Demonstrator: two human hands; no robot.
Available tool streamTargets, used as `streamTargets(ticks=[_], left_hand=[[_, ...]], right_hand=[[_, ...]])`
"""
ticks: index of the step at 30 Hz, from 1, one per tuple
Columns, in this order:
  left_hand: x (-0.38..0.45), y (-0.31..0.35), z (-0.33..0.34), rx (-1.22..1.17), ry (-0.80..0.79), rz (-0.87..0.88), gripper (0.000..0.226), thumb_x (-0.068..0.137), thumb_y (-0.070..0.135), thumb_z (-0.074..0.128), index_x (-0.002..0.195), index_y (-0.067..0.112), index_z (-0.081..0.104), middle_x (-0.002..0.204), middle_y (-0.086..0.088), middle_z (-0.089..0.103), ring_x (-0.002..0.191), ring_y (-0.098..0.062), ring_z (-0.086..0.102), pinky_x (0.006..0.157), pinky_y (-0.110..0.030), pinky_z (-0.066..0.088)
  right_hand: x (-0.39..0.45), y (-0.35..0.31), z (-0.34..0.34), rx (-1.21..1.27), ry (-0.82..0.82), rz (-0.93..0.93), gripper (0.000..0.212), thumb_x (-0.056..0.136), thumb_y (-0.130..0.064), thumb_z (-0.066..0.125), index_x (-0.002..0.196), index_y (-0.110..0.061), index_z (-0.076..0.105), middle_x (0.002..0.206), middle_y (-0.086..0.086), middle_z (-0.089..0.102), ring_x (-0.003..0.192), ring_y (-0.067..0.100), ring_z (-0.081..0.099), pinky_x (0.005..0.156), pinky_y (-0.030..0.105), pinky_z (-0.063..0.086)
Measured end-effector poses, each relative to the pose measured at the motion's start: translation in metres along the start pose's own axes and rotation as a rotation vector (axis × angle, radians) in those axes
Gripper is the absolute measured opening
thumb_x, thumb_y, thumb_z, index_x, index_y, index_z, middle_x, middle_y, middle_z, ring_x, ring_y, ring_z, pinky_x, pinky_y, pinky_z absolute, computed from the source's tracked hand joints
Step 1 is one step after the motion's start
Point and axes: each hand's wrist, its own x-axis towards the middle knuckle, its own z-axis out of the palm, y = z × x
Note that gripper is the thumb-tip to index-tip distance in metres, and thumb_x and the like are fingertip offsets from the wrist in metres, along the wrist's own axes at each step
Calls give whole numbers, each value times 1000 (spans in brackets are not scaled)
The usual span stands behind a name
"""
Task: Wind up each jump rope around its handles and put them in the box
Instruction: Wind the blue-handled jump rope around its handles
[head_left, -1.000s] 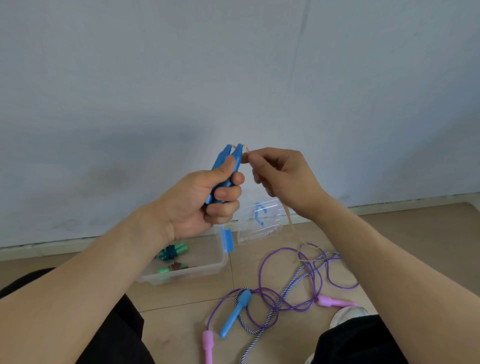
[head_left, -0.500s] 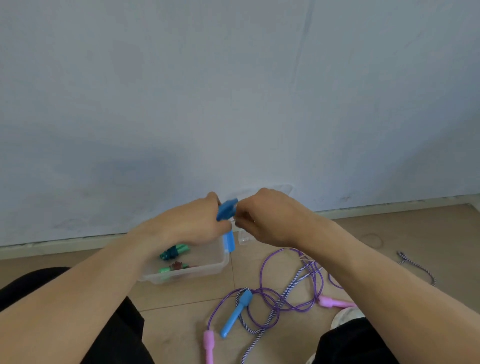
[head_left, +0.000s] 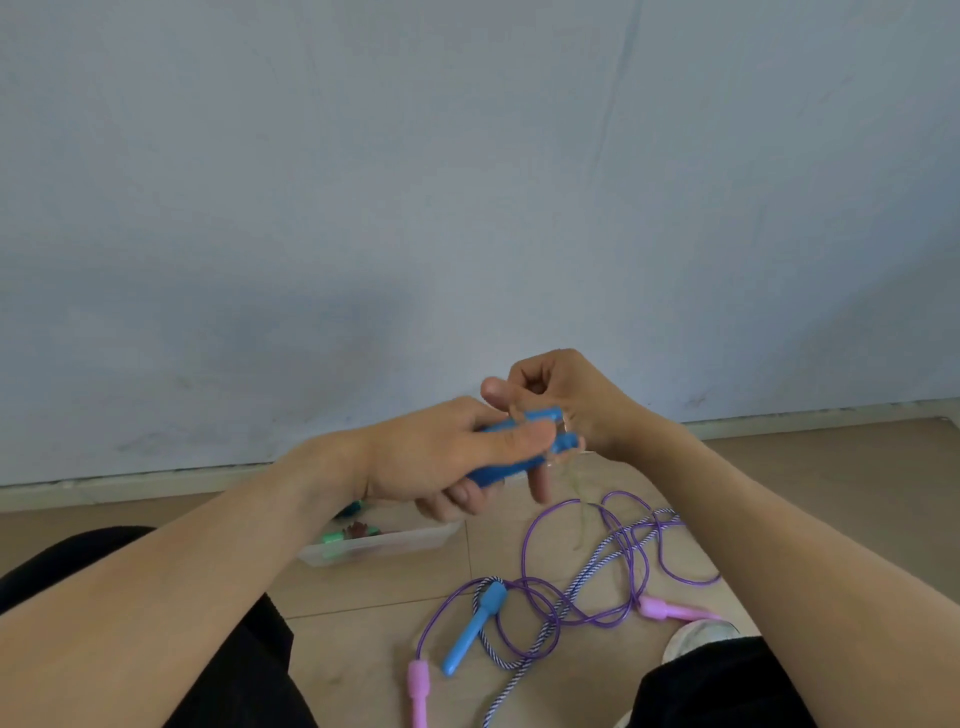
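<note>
My left hand (head_left: 441, 457) grips a pair of blue jump-rope handles (head_left: 540, 431) lying roughly level, tips to the right. My right hand (head_left: 566, 405) sits just behind their tips with fingers curled, pinching a thin pale rope (head_left: 576, 483) that dangles below. The clear plastic box (head_left: 384, 545) lies on the floor under my left hand, holding green-handled ropes (head_left: 332, 540). A purple rope (head_left: 535, 535) with pink handles (head_left: 418, 686) and a striped rope (head_left: 524, 660) with a blue handle (head_left: 475, 629) lie tangled on the floor at the right.
A pale wall (head_left: 467, 208) with a baseboard rises right behind the box. My knees in black trousers (head_left: 244, 665) flank the tangled ropes, and a white shoe (head_left: 691, 634) shows at the lower right. The floor is tan tile.
Both hands dropped from chest height toward the box, then rose a little. The blue handles turned from upright to lying level, and my right hand moved over their tips.
</note>
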Motion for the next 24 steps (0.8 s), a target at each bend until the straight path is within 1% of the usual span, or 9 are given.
streamTargets(ticks=[2,5,8,11,14,17,19,21,24], left_hand=[[2,0,-4,-81,121,52,59,85,67,45,87,14,70,54,0,26,42,-11,16,41,-18,18],[5,1,-13,-152,318,43,63,87,69,49,83,9,68,54,-3,26,44,-12,16,43,-20,15],[6,1,-18,-114,533,5,62,90,63,48,77,5,63,54,-3,28,43,-14,18,42,-21,17],[6,-1,-23,-111,711,3,54,91,58,52,79,6,60,58,-4,28,45,-15,18,43,-23,17],[5,-4,-34,-90,809,-46,45,90,56,56,85,12,52,59,-3,28,44,-14,19,42,-23,16],[8,-13,-40,180,870,-136,50,90,59,54,88,10,48,55,1,40,41,-13,31,41,-25,27],[10,-22,-40,479,871,-250,54,90,65,49,97,12,52,65,1,53,50,-13,46,50,-29,33],[11,-27,-36,654,728,-412,57,90,68,45,100,13,53,69,1,55,54,-13,47,51,-29,33],[13,-26,-29,653,425,-550,65,90,73,33,95,14,62,63,-1,54,44,-15,42,50,-24,36]], right_hand=[[1,0,5,27,29,-59,37,86,-6,66,56,-10,45,41,-13,43,41,-4,43,49,6,35],[7,4,15,2,191,-96,44,95,-21,54,52,-12,47,43,-9,43,45,3,38,53,17,33],[9,9,24,-200,356,-93,41,103,-26,43,65,-20,56,47,-10,45,44,8,34,49,21,29],[6,8,29,-300,353,-153,32,103,-25,45,78,-16,64,46,-7,38,43,10,35,46,18,28],[5,5,28,-436,326,-200,24,101,-25,50,93,-13,69,47,-8,43,47,11,44,49,18,32],[1,1,25,-662,226,-212,22,99,-30,51,100,-18,69,55,-8,52,54,12,48,53,20,33],[-5,-4,25,-900,93,-224,23,99,-33,48,103,-21,67,71,-3,63,70,19,57,62,31,41],[-11,-9,28,-986,32,-270,24,100,-34,47,104,-22,67,82,0,67,79,23,59,65,34,40],[-13,-13,25,-901,25,-275,23,97,-40,54,102,-26,71,64,-10,54,63,10,49,61,29,34]])
